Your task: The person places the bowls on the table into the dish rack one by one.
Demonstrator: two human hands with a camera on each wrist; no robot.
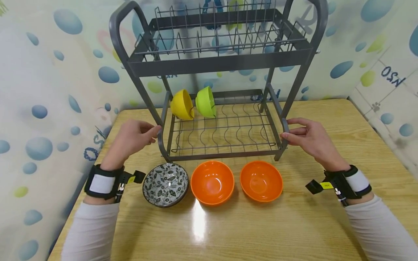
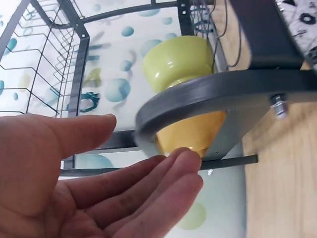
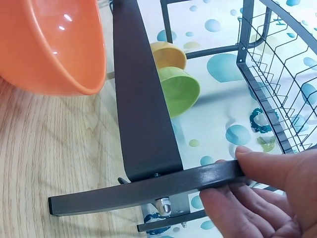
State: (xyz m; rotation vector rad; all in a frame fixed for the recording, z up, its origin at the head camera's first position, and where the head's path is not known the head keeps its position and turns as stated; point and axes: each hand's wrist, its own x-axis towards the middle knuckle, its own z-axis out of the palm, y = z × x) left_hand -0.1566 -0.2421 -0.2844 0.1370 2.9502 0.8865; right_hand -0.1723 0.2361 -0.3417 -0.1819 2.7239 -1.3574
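Note:
A dark grey two-tier dish rack (image 1: 218, 64) stands upright on the table. My left hand (image 1: 132, 139) is at its left side rail; in the left wrist view, that hand (image 2: 104, 183) has thumb and fingers spread apart around the curved rail (image 2: 198, 96). On the opposite side, my right hand (image 1: 310, 141) pinches the right rail (image 3: 148, 191) between thumb and fingers. A yellow bowl (image 1: 181, 105) and a green bowl (image 1: 205, 102) lean on edge in the lower tier, at its left end.
In front of the rack sit a black-and-white patterned bowl (image 1: 166, 185), an orange bowl (image 1: 212, 183) and another orange bowl (image 1: 261, 181), in a row on the wooden table (image 1: 235, 232). A wall with blue spots (image 1: 39, 72) rises behind the rack and along the left.

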